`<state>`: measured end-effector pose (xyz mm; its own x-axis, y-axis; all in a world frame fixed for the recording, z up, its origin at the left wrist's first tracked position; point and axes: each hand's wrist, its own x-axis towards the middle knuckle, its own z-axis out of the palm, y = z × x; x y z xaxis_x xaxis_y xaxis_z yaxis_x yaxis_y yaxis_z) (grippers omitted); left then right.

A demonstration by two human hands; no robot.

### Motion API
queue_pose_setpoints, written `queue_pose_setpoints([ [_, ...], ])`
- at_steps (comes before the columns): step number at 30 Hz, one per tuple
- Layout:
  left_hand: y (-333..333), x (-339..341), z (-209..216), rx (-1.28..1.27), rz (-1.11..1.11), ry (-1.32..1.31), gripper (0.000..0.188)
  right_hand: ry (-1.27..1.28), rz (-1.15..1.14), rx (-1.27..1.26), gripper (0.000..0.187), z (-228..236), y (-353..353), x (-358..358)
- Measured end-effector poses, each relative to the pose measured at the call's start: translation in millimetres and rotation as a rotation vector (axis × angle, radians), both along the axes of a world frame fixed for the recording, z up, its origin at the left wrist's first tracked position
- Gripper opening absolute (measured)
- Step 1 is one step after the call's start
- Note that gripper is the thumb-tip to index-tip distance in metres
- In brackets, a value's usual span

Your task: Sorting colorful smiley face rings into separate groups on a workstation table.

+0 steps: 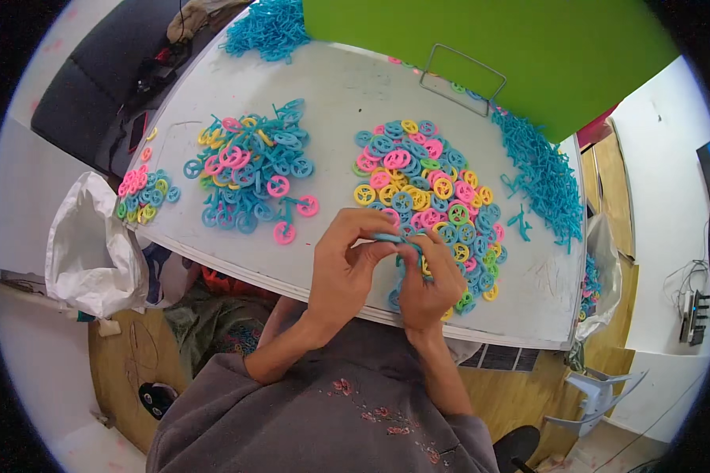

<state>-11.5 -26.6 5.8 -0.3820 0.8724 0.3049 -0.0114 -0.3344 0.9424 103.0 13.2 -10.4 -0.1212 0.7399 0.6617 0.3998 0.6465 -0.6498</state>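
Note:
My left hand (345, 264) pinches a light blue plastic wheel (387, 237) between thumb and fingers, just above the table's near edge. Right beside it, my right hand (432, 277) is closed on a small teal plastic piece that mostly hides behind the fingers; the two parts meet between my fingertips. Under and beyond my hands spreads a heap of loose spoked wheels (402, 201) in blue, pink, yellow and green. To the left lies a pile of teal stems with wheels attached (252, 162), a few pink ones sticking out toward me.
Teal stem pieces (540, 177) form a long heap along the right edge, and another heap (268, 30) sits at the far left. A green panel (481, 47) with a wire handle rises behind the white table (339, 87). A white sack (95, 244) hangs at the left.

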Motion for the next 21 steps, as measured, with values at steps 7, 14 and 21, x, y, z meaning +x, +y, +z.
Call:
queue_pose_setpoints([
  [7, -11.8, -4.5, 21.7, -0.167, -0.188, -0.209, 0.026, 0.082, 0.076, 0.096, 0.014, 10.3, 1.3, 11.8],
  [14, -13.7, 3.2, 27.7, -0.004, -0.067, 0.070, 0.028, 0.120, 0.204, 0.071, 0.018, 12.1, -0.6, 19.1],
  [21, -2.8, -5.4, 15.0, -0.206, -0.168, -0.247, 0.019, 0.619, 0.751, -1.005, 0.031, 35.2, -4.2, 45.6],
])
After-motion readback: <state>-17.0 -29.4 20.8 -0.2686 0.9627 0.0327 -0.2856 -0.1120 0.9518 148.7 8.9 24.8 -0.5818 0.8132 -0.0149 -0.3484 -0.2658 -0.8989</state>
